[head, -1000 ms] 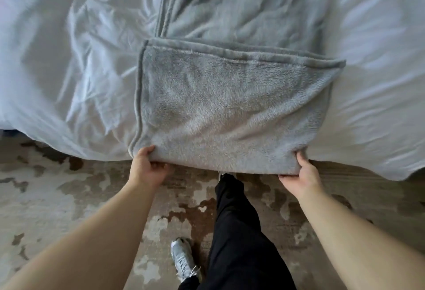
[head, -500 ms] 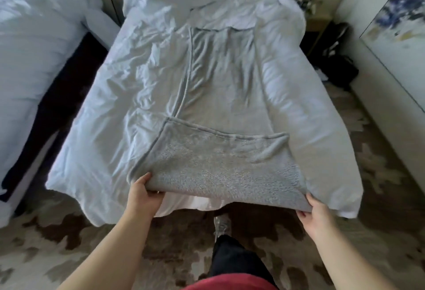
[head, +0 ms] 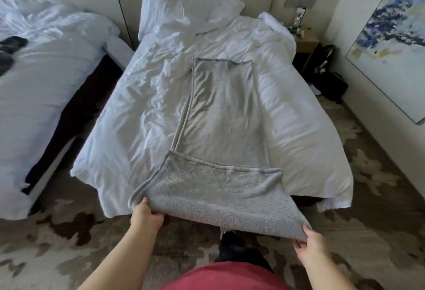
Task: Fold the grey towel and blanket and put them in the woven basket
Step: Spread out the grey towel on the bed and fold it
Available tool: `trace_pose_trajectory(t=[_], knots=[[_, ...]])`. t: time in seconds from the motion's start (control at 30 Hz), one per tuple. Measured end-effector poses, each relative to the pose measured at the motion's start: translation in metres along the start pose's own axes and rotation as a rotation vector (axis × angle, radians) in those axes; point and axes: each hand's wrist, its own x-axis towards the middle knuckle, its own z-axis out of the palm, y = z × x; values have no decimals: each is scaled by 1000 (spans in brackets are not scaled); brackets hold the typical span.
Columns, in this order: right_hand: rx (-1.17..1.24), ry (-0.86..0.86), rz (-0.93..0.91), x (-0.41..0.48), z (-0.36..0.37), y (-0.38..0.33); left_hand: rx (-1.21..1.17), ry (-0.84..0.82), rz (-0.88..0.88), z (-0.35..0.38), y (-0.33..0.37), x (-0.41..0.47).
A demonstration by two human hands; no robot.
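Note:
A long grey blanket (head: 220,115) lies in a narrow strip down the middle of the white bed (head: 142,115). Its near end is turned back, fuzzy side up, and lifted off the foot of the bed. My left hand (head: 145,217) grips the near left corner of that flap. My right hand (head: 309,242) pinches the near right corner, a little lower and closer to me. The flap hangs taut between both hands above the carpet. No woven basket or grey towel is in view.
A second white bed (head: 34,87) stands to the left with dark items on it. A pillow (head: 184,11) leans at the headboard. A nightstand (head: 305,41) and dark bags (head: 328,82) sit at the right wall under a painting (head: 391,43). Patterned carpet lies underfoot.
My head has risen and pulled back, so the whole bed now shows. Both hands have lifted the blanket's near end up off the bed edge, still holding its corners.

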Motion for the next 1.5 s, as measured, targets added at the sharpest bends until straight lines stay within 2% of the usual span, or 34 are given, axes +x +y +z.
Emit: trace_pose_trajectory(t=[0.07,0.17,0.3,0.63,0.87,1.03,1.17,1.27,1.4,1.5], knots=[[-122,16,-98,-12,-6,0,-27,-9,-9,-12,-5,-1],[-181,-28,-204,-20,-4,-8,-54,-30,0,-19,-11,-5],[-171,-53,-207,-32,4,-18,-76,-52,-8,-14,-10,-11],[-93,-148,-221,-63,66,-62,-94,-292,-36,33,5,-34],[14,-234,-250,-32,147,-95,-68,-390,13,116,21,-14],[68,-277,-201,22,242,-133,-19,-410,85,215,29,9],[0,-263,-146,71,319,-157,-4,-378,176,295,37,34],[-175,-197,-56,117,346,-162,46,-291,195,327,33,65],[-444,-57,54,157,339,-147,181,-61,98,315,7,99],[-535,14,180,172,310,-126,224,55,39,286,-9,114]])
